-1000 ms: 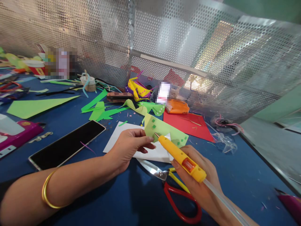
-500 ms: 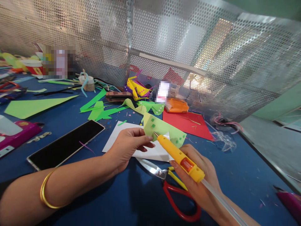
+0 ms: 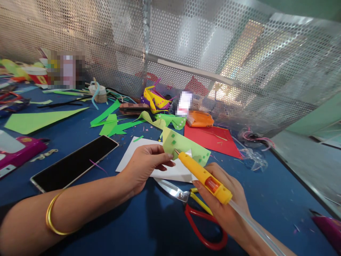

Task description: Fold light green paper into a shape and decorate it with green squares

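My left hand [image 3: 149,161] pinches the lower left edge of a folded light green paper piece [image 3: 183,144] dotted with darker green squares. In my right hand [image 3: 229,195] is a yellow glue gun [image 3: 199,171], its metal tip close to the paper beside my left fingertips; I cannot tell if it touches. A clear glue stick [image 3: 255,227] juts from the gun's back end. White paper [image 3: 128,156] lies beneath my hands. Below it rest scissors [image 3: 174,190] with red and yellow handles, partly covered by my right hand.
A black-screened phone [image 3: 76,161] lies left, near a purple-and-white object [image 3: 20,153]. Green paper strips [image 3: 110,124], a yellow-and-purple folded paper shape [image 3: 156,99], an orange object [image 3: 201,119] and red paper [image 3: 213,140] lie farther back. A perforated metal screen [image 3: 186,46] borders the table.
Almost nothing differs. The back end of the glue gun has shifted very slightly; both hands keep their holds and the paper stays where it was.
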The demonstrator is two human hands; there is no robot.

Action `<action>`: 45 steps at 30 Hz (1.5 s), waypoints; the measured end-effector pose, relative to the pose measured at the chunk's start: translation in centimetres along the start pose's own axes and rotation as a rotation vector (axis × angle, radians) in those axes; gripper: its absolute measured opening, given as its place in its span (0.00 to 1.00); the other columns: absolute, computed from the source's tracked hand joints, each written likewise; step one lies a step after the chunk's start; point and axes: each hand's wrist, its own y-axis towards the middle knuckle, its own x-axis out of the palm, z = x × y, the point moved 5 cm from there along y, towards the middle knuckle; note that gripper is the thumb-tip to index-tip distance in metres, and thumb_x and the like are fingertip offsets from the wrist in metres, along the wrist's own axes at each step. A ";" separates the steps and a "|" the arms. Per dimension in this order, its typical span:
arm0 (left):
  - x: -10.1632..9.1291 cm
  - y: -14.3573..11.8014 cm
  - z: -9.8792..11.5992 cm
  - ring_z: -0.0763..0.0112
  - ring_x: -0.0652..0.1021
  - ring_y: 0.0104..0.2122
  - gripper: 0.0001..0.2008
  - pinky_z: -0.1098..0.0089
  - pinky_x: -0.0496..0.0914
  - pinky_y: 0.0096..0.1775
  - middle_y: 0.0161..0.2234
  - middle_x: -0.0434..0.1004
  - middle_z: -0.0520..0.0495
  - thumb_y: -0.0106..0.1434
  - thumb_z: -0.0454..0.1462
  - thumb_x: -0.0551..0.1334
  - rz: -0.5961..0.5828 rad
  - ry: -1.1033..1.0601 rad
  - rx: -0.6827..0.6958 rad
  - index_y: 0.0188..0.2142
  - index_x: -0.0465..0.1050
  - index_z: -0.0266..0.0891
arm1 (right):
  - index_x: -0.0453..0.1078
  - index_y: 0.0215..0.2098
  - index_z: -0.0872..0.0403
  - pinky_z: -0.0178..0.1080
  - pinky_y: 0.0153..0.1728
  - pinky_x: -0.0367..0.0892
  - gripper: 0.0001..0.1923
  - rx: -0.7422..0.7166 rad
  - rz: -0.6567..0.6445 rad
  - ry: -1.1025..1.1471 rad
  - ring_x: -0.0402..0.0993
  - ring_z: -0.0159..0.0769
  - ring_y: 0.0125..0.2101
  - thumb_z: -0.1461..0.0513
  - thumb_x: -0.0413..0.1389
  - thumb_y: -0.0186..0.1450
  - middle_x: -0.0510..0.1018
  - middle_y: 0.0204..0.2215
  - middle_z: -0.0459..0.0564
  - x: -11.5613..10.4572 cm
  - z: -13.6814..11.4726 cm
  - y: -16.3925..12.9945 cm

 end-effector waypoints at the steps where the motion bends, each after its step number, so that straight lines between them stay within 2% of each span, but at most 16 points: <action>1: 0.0 0.0 0.0 0.73 0.78 0.27 0.07 0.76 0.67 0.28 0.26 0.80 0.48 0.50 0.37 0.71 -0.002 0.002 0.000 0.29 0.80 0.36 | 0.62 0.31 0.51 0.33 0.22 0.58 0.09 -0.006 0.004 -0.007 0.66 0.29 0.22 0.56 0.52 0.68 0.69 0.25 0.42 0.0 0.0 0.0; 16: 0.0 -0.1 -0.1 0.71 0.78 0.28 0.07 0.73 0.67 0.30 0.26 0.80 0.48 0.51 0.38 0.70 -0.013 0.024 0.006 0.28 0.80 0.37 | 0.60 0.30 0.51 0.34 0.21 0.56 0.12 -0.004 0.013 -0.057 0.65 0.29 0.21 0.55 0.52 0.69 0.67 0.23 0.42 -0.1 0.2 -0.3; 24: 0.0 0.0 0.0 0.72 0.78 0.27 0.06 0.74 0.67 0.29 0.26 0.79 0.49 0.52 0.38 0.70 -0.015 0.022 0.012 0.28 0.79 0.36 | 0.58 0.29 0.50 0.34 0.21 0.56 0.13 0.012 0.011 -0.054 0.65 0.30 0.20 0.55 0.52 0.69 0.66 0.22 0.41 0.0 0.2 -0.4; 45: 0.0 -0.1 0.0 0.71 0.78 0.27 0.07 0.73 0.67 0.30 0.25 0.80 0.48 0.52 0.39 0.70 -0.019 0.028 0.013 0.29 0.80 0.38 | 0.62 0.29 0.51 0.34 0.23 0.59 0.11 0.009 0.002 0.002 0.67 0.30 0.23 0.57 0.53 0.68 0.68 0.24 0.42 -0.1 -0.1 -0.2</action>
